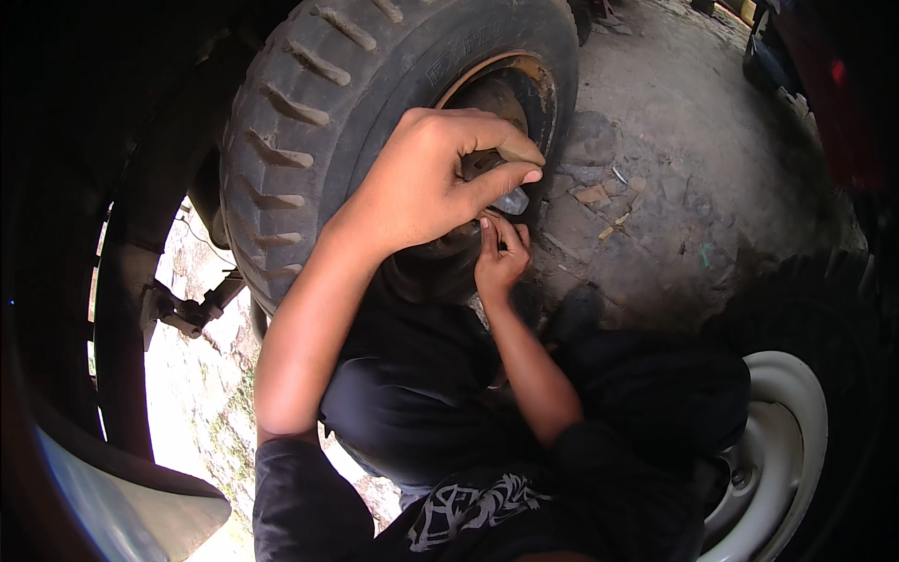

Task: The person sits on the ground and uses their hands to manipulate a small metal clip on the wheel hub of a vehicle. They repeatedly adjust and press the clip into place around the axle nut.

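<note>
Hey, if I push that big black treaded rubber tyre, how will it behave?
The big, round black rubber tyre is probably heavy, given its broad sidewall and rusty metal rim. Standing upright, it might roll if unattached. Its chunky tread lugs should resist slipping.

The left hand point(426, 178) is hiding part of the wheel rim point(540, 77). The tire point(384, 108) is running past the view's far edge, cut off.

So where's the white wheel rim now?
The white wheel rim is lower right in the head view, beside the person's right knee, below and right of the right hand.
</note>
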`<state>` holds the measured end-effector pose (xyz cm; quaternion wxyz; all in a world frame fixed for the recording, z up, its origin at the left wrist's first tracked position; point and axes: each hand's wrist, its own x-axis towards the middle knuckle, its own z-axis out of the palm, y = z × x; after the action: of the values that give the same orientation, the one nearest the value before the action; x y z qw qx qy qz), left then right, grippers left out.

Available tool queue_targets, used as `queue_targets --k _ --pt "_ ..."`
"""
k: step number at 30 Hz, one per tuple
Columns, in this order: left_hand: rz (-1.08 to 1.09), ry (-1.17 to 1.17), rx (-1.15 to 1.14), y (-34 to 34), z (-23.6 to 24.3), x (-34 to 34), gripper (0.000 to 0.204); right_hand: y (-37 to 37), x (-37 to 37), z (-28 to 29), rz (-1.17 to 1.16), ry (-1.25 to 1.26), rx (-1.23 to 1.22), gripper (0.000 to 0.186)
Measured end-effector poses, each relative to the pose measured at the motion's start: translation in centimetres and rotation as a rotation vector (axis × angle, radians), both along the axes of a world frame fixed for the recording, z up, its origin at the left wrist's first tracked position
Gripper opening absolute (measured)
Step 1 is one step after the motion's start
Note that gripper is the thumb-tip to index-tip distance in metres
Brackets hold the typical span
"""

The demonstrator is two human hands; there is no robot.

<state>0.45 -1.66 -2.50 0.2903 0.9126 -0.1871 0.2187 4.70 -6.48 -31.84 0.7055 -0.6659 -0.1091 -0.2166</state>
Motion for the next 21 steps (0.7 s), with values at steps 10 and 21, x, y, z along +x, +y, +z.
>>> queue_targets --k 10,21 --pt "0.028 0.023 0.017 -0.1 0.2 0.0 0.016 0.0 0.5 1.2 0.037 -0.013 0.055 0.014" --pt "0.041 0.004 0.021 0.1 0.2 0.0 0.017 0.0 0.9 1.6 0.014 0.027 0.157 0.012"
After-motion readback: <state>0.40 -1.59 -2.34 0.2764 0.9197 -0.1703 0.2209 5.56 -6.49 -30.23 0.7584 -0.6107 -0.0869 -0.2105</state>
